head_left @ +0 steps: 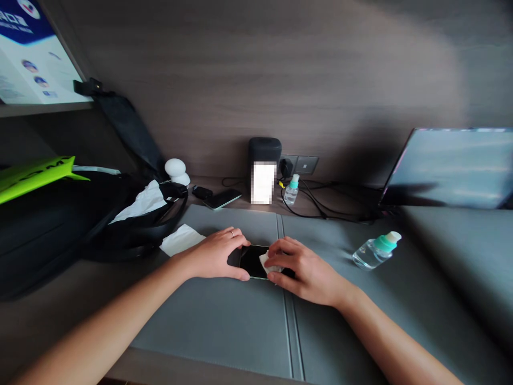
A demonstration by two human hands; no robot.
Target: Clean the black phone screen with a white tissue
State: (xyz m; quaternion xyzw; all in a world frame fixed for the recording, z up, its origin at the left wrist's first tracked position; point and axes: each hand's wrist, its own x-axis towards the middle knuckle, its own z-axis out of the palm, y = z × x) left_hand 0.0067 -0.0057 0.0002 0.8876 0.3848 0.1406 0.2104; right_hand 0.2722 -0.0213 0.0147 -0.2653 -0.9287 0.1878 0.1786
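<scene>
A dark-screened smartphone [250, 262] lies flat on a grey desk mat [216, 315], its long side running left to right. My left hand [214, 254] grips its left end, thumb on the near edge and fingers on the far edge. Pressed against the screen is a folded white tissue [264, 260], pinched under the fingers of my right hand [306, 270]. The right hand covers most of the phone's right end. Beyond my left wrist lies another white tissue [182, 239]. A clear spray bottle [372, 252] with a teal collar rests tilted to the right of my right hand.
At the back stand a black speaker-like device [265, 149] and a small clear bottle [290, 192] among black cables [315, 203]. A second phone [223, 199] and a white round object [176, 170] are left of them. A black bag [60, 224] fills the left; a laptop [452, 168] stands right.
</scene>
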